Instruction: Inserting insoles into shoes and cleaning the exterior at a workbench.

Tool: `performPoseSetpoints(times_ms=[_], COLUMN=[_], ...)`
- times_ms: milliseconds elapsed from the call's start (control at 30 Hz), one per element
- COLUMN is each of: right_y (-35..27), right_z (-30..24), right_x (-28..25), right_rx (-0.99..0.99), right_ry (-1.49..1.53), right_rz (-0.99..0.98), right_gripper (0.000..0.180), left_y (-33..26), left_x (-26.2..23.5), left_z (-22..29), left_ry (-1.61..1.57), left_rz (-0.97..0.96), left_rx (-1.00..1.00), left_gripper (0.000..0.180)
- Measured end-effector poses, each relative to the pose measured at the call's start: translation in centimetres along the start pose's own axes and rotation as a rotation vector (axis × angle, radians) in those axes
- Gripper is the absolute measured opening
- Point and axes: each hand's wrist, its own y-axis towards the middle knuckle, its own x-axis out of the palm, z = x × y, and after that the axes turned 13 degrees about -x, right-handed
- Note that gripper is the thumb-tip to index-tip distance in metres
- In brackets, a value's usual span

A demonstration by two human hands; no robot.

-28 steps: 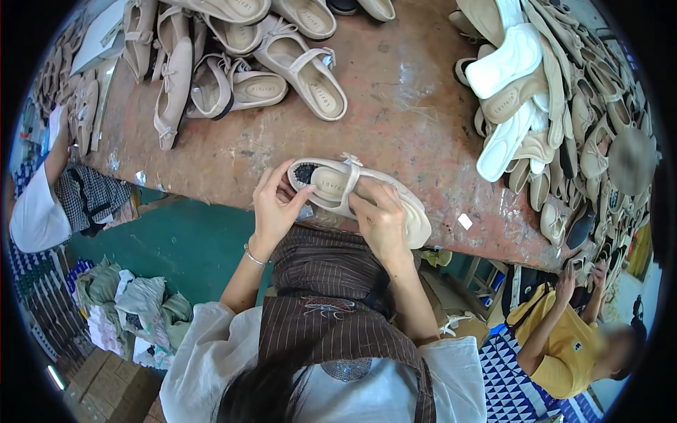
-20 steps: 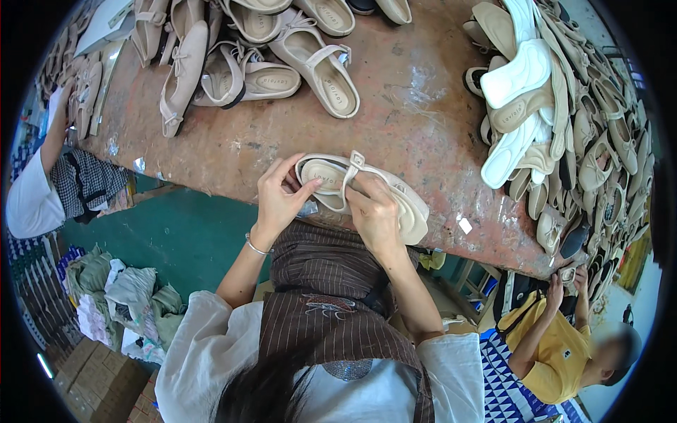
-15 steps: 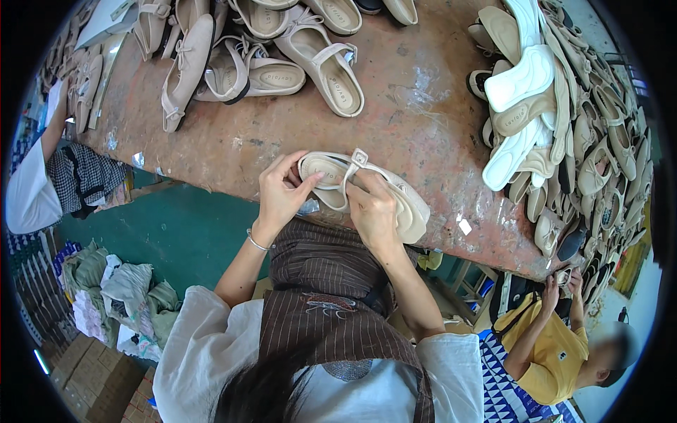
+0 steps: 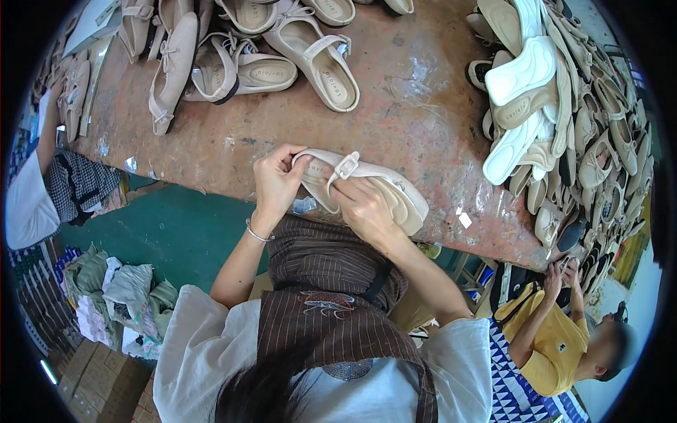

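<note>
A beige strapped shoe (image 4: 396,185) is held at the near edge of the table, its heel end to the left. My left hand (image 4: 277,182) pinches the heel rim, with the thumb inside against the insole (image 4: 316,166). The fingers of my right hand (image 4: 362,209) are curled at the shoe's opening, beside the strap with its pale buckle (image 4: 346,166); their tips are partly hidden. Pale, curved layered edges (image 4: 403,211) show at the toe end next to my right hand; I cannot tell whether they are loose insoles.
Several beige shoes (image 4: 330,76) lie at the table's far side. White insoles (image 4: 520,79) lie on a large heap of shoes (image 4: 599,158) at the right. A co-worker in yellow (image 4: 553,345) handles something there; another person's sleeve (image 4: 32,201) shows at the left. Sacks (image 4: 130,296) lie on the floor.
My right hand has shifted slightly left, further over the shoe's opening. The left thumb has drawn back toward the heel rim, and the shoe's strap and buckle have tilted.
</note>
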Motion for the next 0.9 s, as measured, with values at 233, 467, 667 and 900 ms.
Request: performPoseSetpoints(times_ms=[233, 467, 667, 900], right_y=[1.4, -1.9, -8.7, -26.7], right_z=[-0.8, -2.5, -3.7, -16.3], right_x=[-1.5, -0.8, -4.4, -12.1], right_rx=[0.076, 0.244, 0.286, 1.467], right_ry=[0.118, -0.343, -0.241, 0.213], right_rz=[-0.258, -0.122, 0.369, -0.753], right_gripper=[0.047, 0.038, 0.028, 0.038], left_y=[0.5, 0.5, 0.6, 0.1], left_x=[-0.4, -0.1, -1.9, -1.9], left_z=[0.4, -0.3, -2.5, -0.2], left_ry=[0.037, 0.185, 0.266, 0.316], left_rz=[0.003, -0.051, -0.154, -0.268], left_rx=[0.036, 0.223, 0.016, 0.036], left_gripper=[0.007, 0.014, 0.024, 0.031])
